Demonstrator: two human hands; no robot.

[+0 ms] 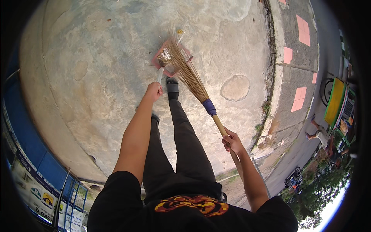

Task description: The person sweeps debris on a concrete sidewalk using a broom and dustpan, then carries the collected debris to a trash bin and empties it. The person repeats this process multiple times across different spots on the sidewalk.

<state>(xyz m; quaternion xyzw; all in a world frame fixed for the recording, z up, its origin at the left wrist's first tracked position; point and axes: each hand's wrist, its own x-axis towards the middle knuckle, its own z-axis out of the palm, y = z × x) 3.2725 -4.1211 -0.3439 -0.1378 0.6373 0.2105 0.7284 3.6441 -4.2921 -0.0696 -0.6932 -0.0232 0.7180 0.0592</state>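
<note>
Left hand (153, 92) grips a dustpan (169, 58) handle, right hand (232, 141) a stick broom (191, 77); bristles partly hide the pan.

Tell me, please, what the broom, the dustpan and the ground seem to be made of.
Broom: thin stiff tan sticks, probably plant ribs, bound with blue wrap to a pale wooden-looking handle.
Dustpan: looks like red plastic, smooth and flat-coloured, with a whitish handle.
Ground: likely concrete, grey, matt, stained and patched.

Dustpan (167, 62) on ground ahead – broom (187, 73) bristles in it, shoe (172, 86) just behind
</note>
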